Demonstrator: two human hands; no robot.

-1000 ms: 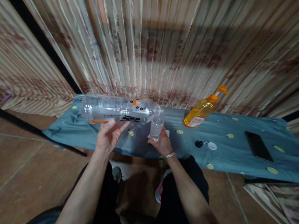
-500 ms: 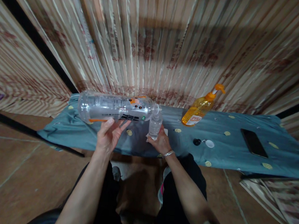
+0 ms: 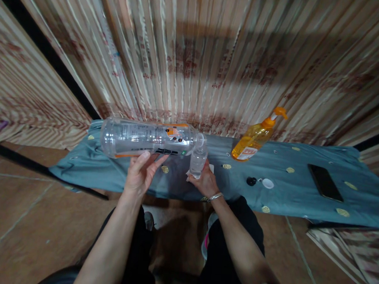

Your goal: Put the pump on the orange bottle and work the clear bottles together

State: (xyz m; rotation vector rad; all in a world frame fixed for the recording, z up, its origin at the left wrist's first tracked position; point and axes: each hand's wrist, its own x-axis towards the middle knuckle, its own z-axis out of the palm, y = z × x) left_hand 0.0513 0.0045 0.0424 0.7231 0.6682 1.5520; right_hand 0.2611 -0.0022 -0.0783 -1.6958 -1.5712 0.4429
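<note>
My left hand (image 3: pixel 142 172) holds a large clear plastic bottle (image 3: pixel 133 140) from below, tipped on its side with the mouth to the right. Orange and black print marks its wall. That mouth meets the top of a small clear bottle (image 3: pixel 197 161), which stands nearly upright and has clear liquid in it. My right hand (image 3: pixel 207 182) is closed around the small bottle's lower part. A white tissue (image 3: pixel 211 168) shows by those fingers, partly hidden. Whether liquid is flowing between the two mouths is too small to tell.
A pump bottle of yellow-orange liquid (image 3: pixel 253 138) stands on the blue-green cloth (image 3: pixel 173 184). Nearer lie a small black cap (image 3: pixel 251 181) and a white lid (image 3: pixel 267 183). A dark phone (image 3: pixel 325 182) rests at the right. Striped curtain (image 3: pixel 195 63) hangs behind.
The large bottle has turned slightly about its length, showing more of the orange print, and its mouth sits slightly lower. Both hands keep their hold; the whole view has shifted a little.
</note>
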